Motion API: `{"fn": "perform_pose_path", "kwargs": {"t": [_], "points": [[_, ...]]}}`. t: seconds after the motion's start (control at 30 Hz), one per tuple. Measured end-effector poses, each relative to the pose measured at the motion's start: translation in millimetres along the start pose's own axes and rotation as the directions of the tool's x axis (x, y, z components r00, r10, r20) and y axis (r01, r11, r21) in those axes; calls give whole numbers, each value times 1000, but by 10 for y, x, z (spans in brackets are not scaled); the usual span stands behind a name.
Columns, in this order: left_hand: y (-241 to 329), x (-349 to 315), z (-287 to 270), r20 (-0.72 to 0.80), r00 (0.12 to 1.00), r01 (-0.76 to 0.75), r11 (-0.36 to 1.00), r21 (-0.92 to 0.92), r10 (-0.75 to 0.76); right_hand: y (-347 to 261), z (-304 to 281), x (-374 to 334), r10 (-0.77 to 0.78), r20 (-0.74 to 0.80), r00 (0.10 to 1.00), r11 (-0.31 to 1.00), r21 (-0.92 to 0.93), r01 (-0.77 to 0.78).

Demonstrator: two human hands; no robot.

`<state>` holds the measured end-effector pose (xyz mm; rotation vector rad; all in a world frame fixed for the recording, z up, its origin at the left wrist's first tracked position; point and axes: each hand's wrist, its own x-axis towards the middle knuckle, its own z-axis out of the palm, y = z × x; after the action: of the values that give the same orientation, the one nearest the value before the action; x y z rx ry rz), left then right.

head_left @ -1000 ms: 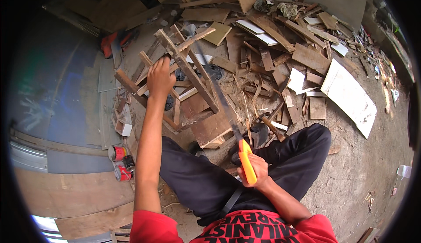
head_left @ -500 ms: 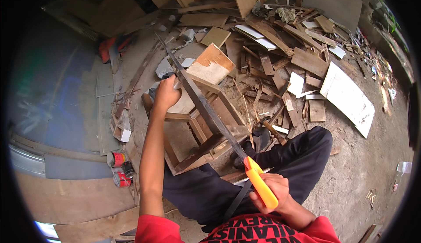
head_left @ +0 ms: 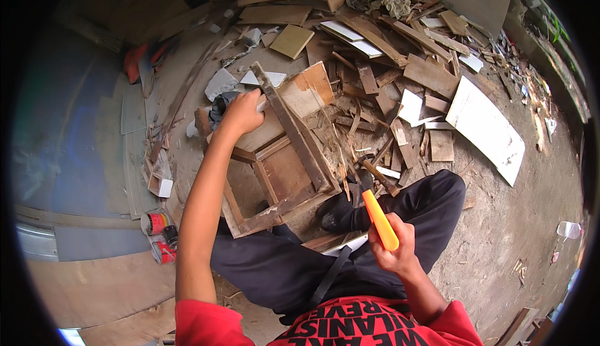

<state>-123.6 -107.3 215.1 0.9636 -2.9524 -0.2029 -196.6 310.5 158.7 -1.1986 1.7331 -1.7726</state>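
Note:
In my right hand (head_left: 397,243) is a handsaw (head_left: 380,219), fingers closed round its orange handle. Its blade cannot be made out from this angle. The handle is raised above my right thigh. My left hand (head_left: 244,113) is closed on the far part of a worn wooden frame (head_left: 284,205), built like a small stool or cabinet carcass. This frame stands tilted between my legs, with a dark rail (head_left: 294,124) running along its upper side. What the left fingers press against is partly hidden. A peeling panel (head_left: 312,90) lies just beyond the frame.
A hammer (head_left: 381,177) lies by my right foot. Scrap boards (head_left: 431,74) are heaped ahead and to the right, with a large white panel (head_left: 487,130) at the near right. Red cans (head_left: 154,223) stand at left. Grey rubble (head_left: 220,83) lies past my left hand.
My right hand has risen slightly, turning the saw so its long blade no longer shows over the frame. The frame has tipped, its dark rail now standing out. My left hand keeps its hold.

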Motion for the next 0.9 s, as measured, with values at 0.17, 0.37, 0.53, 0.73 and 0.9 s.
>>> {"fn": "perform_pose_path", "kwargs": {"t": [0.17, 0.37, 0.53, 0.73, 0.9], "points": [[115, -73, -19, -10, 994, 105, 994, -21, -105, 22, 35, -108, -62, -29, 998, 998, -7, 62], [191, -77, -10, -49, 993, 101, 993, -62, -104, -33, 129, 13, -19, -15, 1000, 993, 115, 20], [204, -24, 11, -48, 986, 158, 987, -27, -159, -202, 135, 185, -41, 28, 999, 993, 111, 37], [267, -37, 12, -65, 981, 188, 981, 47, -185, -328, 85, 303, 48, 58, 997, 988, 143, -56], [285, -49, 49, -84, 979, 193, 980, 52, -188, -404, 183, 591, 71, 111, 991, 987, 139, -86]]}}
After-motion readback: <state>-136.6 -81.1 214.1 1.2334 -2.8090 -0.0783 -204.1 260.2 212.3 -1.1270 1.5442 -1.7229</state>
